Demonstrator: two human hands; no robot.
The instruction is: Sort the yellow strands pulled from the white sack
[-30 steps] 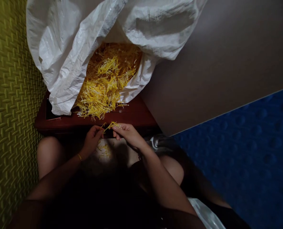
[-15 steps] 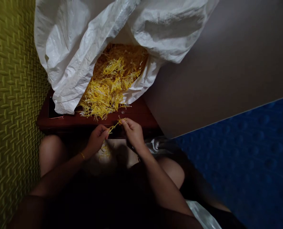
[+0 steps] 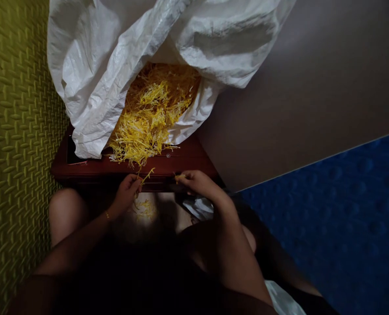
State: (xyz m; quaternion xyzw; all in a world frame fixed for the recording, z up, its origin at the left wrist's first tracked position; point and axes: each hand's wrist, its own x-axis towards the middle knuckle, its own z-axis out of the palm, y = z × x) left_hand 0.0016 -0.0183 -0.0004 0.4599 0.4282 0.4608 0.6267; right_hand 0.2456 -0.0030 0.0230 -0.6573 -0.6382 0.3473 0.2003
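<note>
My left hand (image 3: 126, 192) pinches a small bunch of yellow strands (image 3: 146, 175) at the near edge of a dark red wooden table (image 3: 181, 158). My right hand (image 3: 199, 183) is a short way to the right, fingers closed on a small yellow piece (image 3: 180, 176). Behind them a big pile of yellow strands (image 3: 148, 120) spills from an open white woven sack (image 3: 92, 83) onto the table. More yellow strands (image 3: 144, 209) lie below the table between my knees.
A green embossed mat (image 3: 14, 131) covers the left side, a blue dotted mat (image 3: 338, 210) the right. A grey-brown floor (image 3: 296, 96) lies beyond the table. White plastic (image 3: 197, 208) shows under my right forearm. My bare knees sit below the table.
My hands have drawn apart. The right hand moved right with a small piece, while the left hand keeps the rest of the bunch.
</note>
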